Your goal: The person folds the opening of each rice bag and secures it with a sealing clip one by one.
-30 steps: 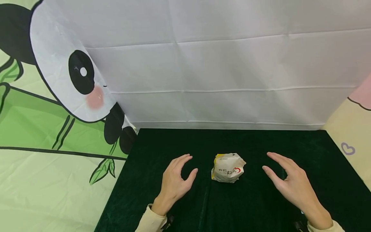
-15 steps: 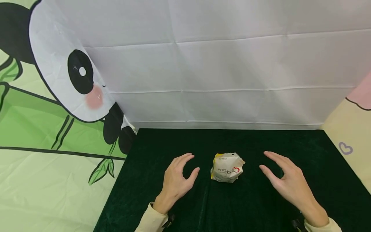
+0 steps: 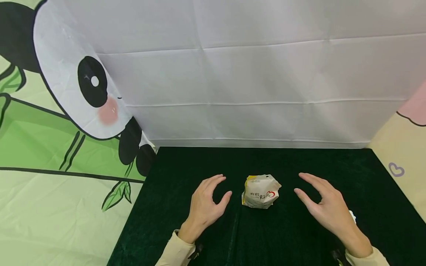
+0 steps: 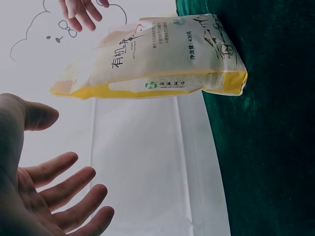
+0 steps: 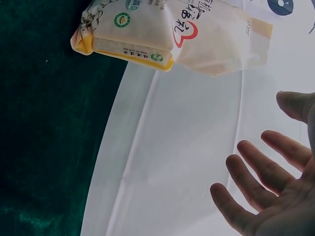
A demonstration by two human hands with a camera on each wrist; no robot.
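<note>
A white and yellow packaged food bag (image 3: 261,192) with printed characters and a red heart stands on the dark green cloth, between the two hands in the head view. My left hand (image 3: 208,207) is to its left, fingers spread and gently bent, with a gap to the bag. To its right, farther off, my right hand (image 3: 327,210) has the thumb apart from the fingers and holds nothing. Both wrist views show the bag's side, with its yellow lower edge, beyond the fingers (image 4: 69,191) of the left hand and the fingers (image 5: 261,172) of the right.
The dark green cloth (image 3: 286,240) covers the table. A white sheet (image 3: 259,85) hangs behind its far edge. At the left is a panda-patterned curtain (image 3: 43,155), and a cream and pink one (image 3: 399,147) is at the right. A small white object (image 3: 352,217) shows beside the right wrist.
My left hand has moved slightly right and my right hand slightly left, both closer to the bag. The bag stays in place.
</note>
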